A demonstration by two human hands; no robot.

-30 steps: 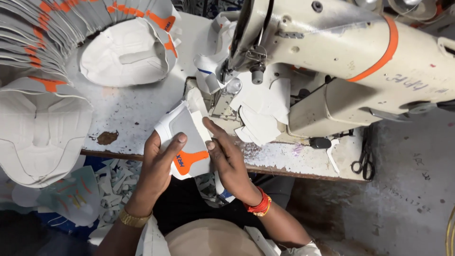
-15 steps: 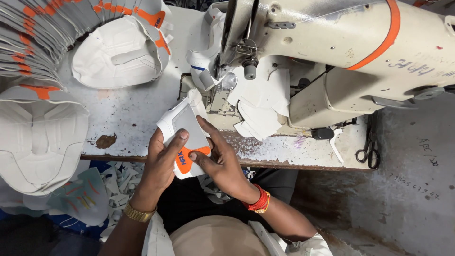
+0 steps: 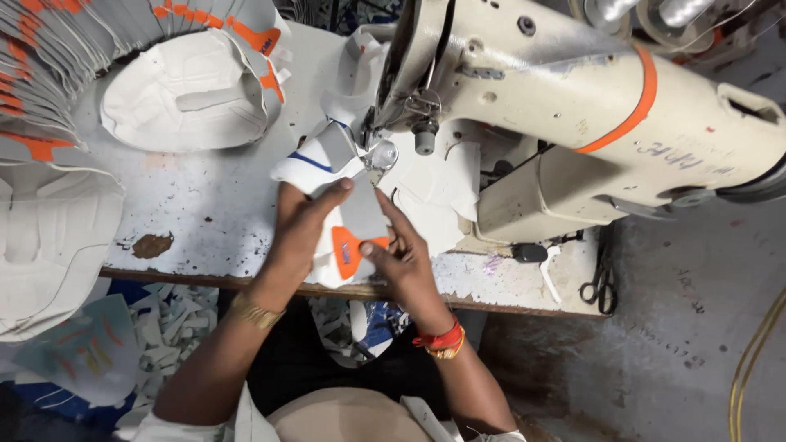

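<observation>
- Left hand (image 3: 299, 233) lies flat on the white shoe-upper piece (image 3: 348, 217) at frame centre; fingers spread and pressed down on the material, thumb stretched toward the needle area
- Right hand (image 3: 401, 258) holds the same piece from the right; index finger extended along the edge toward the presser foot (image 3: 378, 157), thumb pinned on the orange patch (image 3: 348, 250), so the fingers are clamped on the piece
- Piece sits on the surface (image 3: 196, 205) with its far end under the head of the cream sewing machine (image 3: 573, 115), just at the foot; blue stripe shows at its upper left corner
- Needle itself too small to make out; cannot tell whether the foot is down
- Judgement: the step is feeding the piece through the foot. To do it well, keep the material flat under the left palm, steer with the right index finger along the seam edge, hold fingertips just short of the foot, and turn the piece slowly round the curve rather than dragging it
- Upper left of frame: fanned stack of white-and-orange cut pieces (image 3: 57, 49) around a white moulded part (image 3: 184, 98), well apart from the hands
- Scissors (image 3: 602, 286) hang at the right edge of the surface; offcuts (image 3: 164, 336) litter the floor at lower left
</observation>
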